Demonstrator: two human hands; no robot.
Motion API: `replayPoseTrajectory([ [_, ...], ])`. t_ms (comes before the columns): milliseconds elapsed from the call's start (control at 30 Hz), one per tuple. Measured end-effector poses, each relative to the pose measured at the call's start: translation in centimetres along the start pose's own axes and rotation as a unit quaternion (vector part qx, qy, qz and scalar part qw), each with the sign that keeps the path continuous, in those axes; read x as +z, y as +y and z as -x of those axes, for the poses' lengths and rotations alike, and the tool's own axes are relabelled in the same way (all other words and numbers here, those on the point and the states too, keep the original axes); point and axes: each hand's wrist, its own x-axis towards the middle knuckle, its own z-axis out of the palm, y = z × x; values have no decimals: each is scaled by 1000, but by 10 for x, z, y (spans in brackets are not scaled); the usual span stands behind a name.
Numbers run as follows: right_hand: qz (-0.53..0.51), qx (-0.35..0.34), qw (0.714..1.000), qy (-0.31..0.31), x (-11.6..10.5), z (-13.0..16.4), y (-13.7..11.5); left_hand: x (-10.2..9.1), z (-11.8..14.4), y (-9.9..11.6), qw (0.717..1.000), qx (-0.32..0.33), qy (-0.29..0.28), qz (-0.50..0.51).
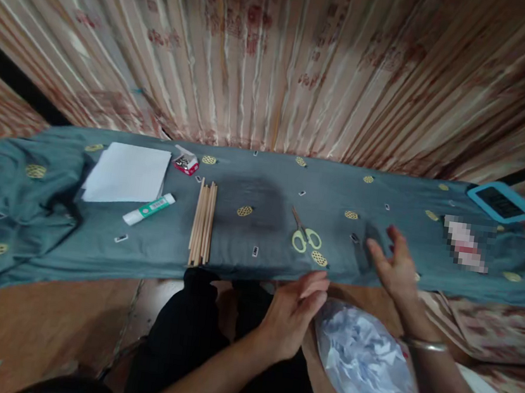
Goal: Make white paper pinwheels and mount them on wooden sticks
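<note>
My left hand [293, 315] hovers at the front edge of the cloth-covered table, palm turned inward, fingers extended and holding nothing. To its right, my right hand [395, 264] hangs over the cloth with thumb and fingers apart, also bare. Between and beyond them lies a pair of scissors [304, 235] with pale green handles, blades pointing away from me. Neither hand touches it. Left of the scissors, a row of thin wooden sticks [202, 222] lies side by side. A glue stick [149, 209] with a green label rests farther left, near a stack of white paper [127, 173].
A small red-and-white box [186, 163] of metal bits sits behind the sticks. At the far right are a blue-framed digital device [502, 201] and a pixelated item [466, 244]. Below the table edge stands a bin lined with a clear plastic bag [366, 362]. Curtains [279, 58] hang behind.
</note>
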Motion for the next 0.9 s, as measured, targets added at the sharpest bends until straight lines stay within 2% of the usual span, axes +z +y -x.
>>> replayPoseTrajectory([
  [100,-32,-104,992,-69,39,27,-58,-32,-1,8,990,79,69,-97],
  [167,-26,-178,978,-103,62,35,-88,-60,-4,13,960,146,125,-203],
  [233,18,-199,973,-118,81,38,-109,-90,-8,16,916,190,161,-314],
  [300,60,-202,971,-115,95,36,-121,-118,-13,15,870,163,167,-435],
  [367,81,-206,969,-107,104,32,-129,-142,-17,12,826,111,164,-528],
  [433,87,-213,968,-104,109,28,-134,-161,-18,6,799,51,169,-575],
  [500,93,-219,966,-99,112,24,-140,-175,-17,-2,791,28,163,-589],
  [700,37,-276,955,-108,121,20,-176,-193,-19,-12,799,65,165,-574],
  [800,-41,-302,940,-153,123,19,-217,-198,-21,-9,813,68,162,-555],
  [900,-140,-283,921,-228,104,28,-280,-202,-23,-8,821,78,164,-540],
])
